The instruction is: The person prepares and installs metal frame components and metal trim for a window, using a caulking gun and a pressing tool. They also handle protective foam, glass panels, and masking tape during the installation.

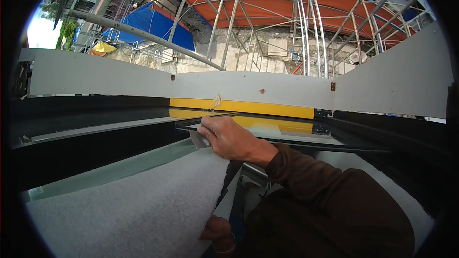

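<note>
Where the near side of the yellow strip (248, 108) is reached by the outstretched right hand (230, 137), a thin flat tool (199, 139) is pinched between thumb and bent fingers. The tool is seen as grey and smooth, with a curved lower edge; its rest is hidden by the hand. It is held above the edge of a white, grainy sheet (138, 205), by which much of the area to the near left of the strip is covered.

What appears to be the left hand (217, 228) is partly hidden by the sheet, farther on the near side of the strip; whether anything is gripped by it cannot be told.

Between the strip and the sheet, the way is crossed by a black-edged glass pane (282, 129), in which yellow is reflected. A pale loose cord (217, 102) is draped over the strip. Beyond the strip, the view is closed off low down by a pale barrier (287, 85), then crossed by scaffold poles (233, 31), too many to be counted surely.

Counted are one tool, one strip, one cord, three barrier sections, two rusty plates (333, 86) at their joints, and one blue tarp (155, 25) beyond the strip to the left.
</note>
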`<state>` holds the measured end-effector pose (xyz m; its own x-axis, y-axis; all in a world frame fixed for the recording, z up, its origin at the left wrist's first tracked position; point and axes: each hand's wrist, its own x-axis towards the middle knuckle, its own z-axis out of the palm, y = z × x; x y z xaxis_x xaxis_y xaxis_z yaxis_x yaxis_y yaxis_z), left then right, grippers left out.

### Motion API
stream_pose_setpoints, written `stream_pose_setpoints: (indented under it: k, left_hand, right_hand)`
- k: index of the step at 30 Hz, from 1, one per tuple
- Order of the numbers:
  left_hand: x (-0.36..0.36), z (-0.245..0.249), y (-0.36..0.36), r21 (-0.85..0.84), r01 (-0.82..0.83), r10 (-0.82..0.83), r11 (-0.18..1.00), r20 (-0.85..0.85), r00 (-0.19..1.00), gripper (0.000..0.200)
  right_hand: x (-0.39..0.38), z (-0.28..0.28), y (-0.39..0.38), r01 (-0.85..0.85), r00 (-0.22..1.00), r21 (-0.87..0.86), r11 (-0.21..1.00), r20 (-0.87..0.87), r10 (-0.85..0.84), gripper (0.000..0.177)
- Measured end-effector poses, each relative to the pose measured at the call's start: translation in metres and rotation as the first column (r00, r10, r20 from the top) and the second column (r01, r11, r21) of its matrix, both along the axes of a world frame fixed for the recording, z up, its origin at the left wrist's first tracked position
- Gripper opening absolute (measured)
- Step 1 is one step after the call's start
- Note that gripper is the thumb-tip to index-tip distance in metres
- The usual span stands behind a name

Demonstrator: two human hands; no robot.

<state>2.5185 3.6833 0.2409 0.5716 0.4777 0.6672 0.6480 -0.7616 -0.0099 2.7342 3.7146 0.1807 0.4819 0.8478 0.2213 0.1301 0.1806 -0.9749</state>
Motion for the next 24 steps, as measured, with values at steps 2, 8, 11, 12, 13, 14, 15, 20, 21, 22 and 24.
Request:
stream_pose_setpoints:
  k: [2,8,11,12,13,14,15,20,21,22,24]
  left_hand:
    - [-0.001,0.001,0.0,-0.039,0.019,-0.019,0.999,0.001,1.0,0.014]
    - [0.013,0.017,-0.002,0.407,0.098,0.042,0.908,-0.322,0.946,0.014]
    - [0.016,0.018,0.002,0.397,0.097,0.048,0.912,-0.34,0.939,0.011]
    - [0.018,0.018,0.005,0.4,0.102,0.046,0.911,-0.344,0.938,0.011]
    - [0.02,0.018,0.008,0.403,0.1,0.05,0.91,-0.345,0.937,0.011]
    - [0.023,0.016,0.01,0.407,0.095,0.055,0.908,-0.342,0.938,0.011]
    - [0.026,0.015,0.011,0.411,0.092,0.059,0.907,-0.34,0.938,0.011]
    - [0.024,0.014,0.018,0.428,0.125,0.053,0.895,-0.38,0.924,0.01]
    - [0.025,0.012,0.02,0.424,0.128,0.05,0.896,-0.384,0.922,0.01]
    - [0.024,0.01,0.019,0.416,0.124,0.053,0.901,-0.389,0.92,0.01]
    - [0.02,0.007,0.016,0.395,0.113,0.063,0.912,-0.405,0.912,0.01]
  right_hand:
    - [-0.001,-0.001,0.0,0.033,0.999,0.013,0.999,0.025,-0.033,0.02]
    - [0.008,0.022,-0.026,0.111,0.991,0.103,0.988,0.059,-0.118,0.014]
    - [-0.006,0.039,-0.1,0.045,0.998,0.095,0.994,0.034,-0.049,0.035]
    - [-0.015,0.031,-0.117,0.013,0.999,0.056,0.998,0.041,-0.015,0.037]
    - [-0.025,0.023,-0.123,0.016,0.999,0.061,0.998,0.039,-0.018,0.037]
    - [-0.033,0.013,-0.126,0.06,0.998,-0.051,0.997,0.016,-0.059,0.038]
    - [-0.037,0.002,-0.125,0.102,0.995,-0.163,0.981,-0.003,-0.104,0.041]
    - [-0.032,-0.068,-0.1,-0.291,0.929,-0.432,0.854,-0.34,0.145,0.04]
    - [-0.037,-0.118,-0.09,-0.258,0.941,-0.425,0.868,-0.316,0.125,0.04]
    - [-0.042,-0.156,-0.084,-0.232,0.95,-0.423,0.876,-0.293,0.11,0.04]
    - [-0.042,-0.156,-0.082,-0.238,0.945,-0.429,0.871,-0.308,0.107,0.04]
